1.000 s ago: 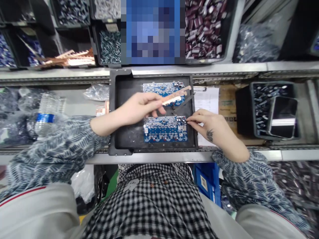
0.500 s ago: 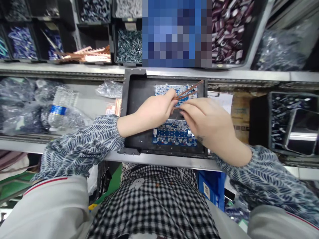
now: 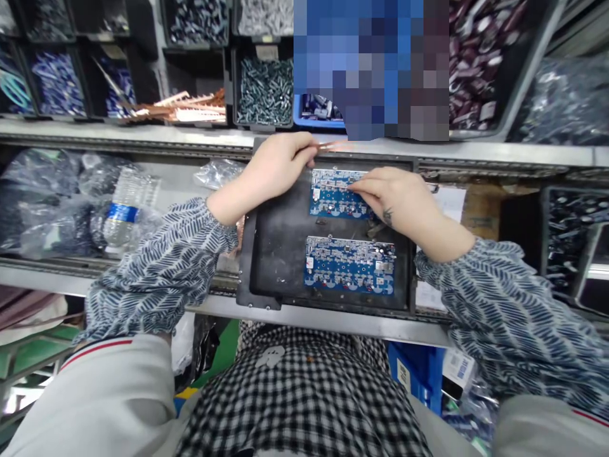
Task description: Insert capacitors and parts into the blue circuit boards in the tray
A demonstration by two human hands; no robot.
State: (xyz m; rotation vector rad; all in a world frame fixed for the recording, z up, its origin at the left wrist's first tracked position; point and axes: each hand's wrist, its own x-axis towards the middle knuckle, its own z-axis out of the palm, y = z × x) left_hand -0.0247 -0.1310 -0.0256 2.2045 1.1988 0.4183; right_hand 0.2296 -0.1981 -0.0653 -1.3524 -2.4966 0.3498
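A black tray (image 3: 276, 254) lies on the conveyor in front of me with two blue circuit boards in it. The near board (image 3: 349, 265) lies bare. My right hand (image 3: 397, 200) rests on the far board (image 3: 333, 197), with its fingertips pinched on a small part at the board's upper edge. At the tray's far rim, my left hand (image 3: 276, 166) grips thin copper strips (image 3: 333, 145) that stick out to the right.
Black bins of screws (image 3: 264, 89) and dark capacitors (image 3: 480, 70) line the shelf behind. More copper strips (image 3: 185, 109) lie on the shelf at the left. A plastic water bottle (image 3: 126, 206) and plastic bags sit left of the tray. A black bin (image 3: 571, 247) stands at the right.
Both hands moved from the middle of the tray to its far side. My right hand now touches the far board, and my left hand carried the copper strips to the tray's far rim.
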